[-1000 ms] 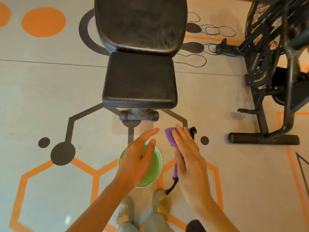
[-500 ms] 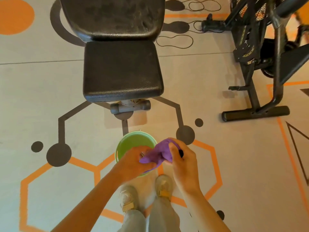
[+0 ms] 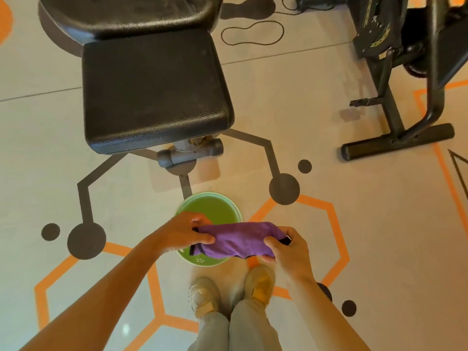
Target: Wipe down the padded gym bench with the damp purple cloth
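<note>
Left hand [image 3: 182, 233]: fingers and thumb curled, pinching the left end of the purple cloth [image 3: 236, 240], above the near left part of the green bowl.
Right hand [image 3: 287, 250]: thumb on top and fingers beneath, gripping the right end of the cloth, just right of the bowl.
Purple cloth: bunched and stretched level between both hands, dark edging visible at each end; held over the near half of the bowl, not touching the bench.
Green bowl [image 3: 210, 206]: on the floor just ahead of the shoes, greenish inside, partly hidden by cloth and hands.
Gym bench [image 3: 154, 89]: black padded seat beyond the bowl, backrest pad adjoining at the far end; grey foot bar showing under the near edge.
Shoes [image 3: 203, 297]: pale pair side by side below the hands, light trousers above them.
Exercise bike [image 3: 395, 72]: black frame to the right, well apart from the bench.
Floor [image 3: 354, 249]: pale, marked with orange hexagon lines and dark dots.
</note>
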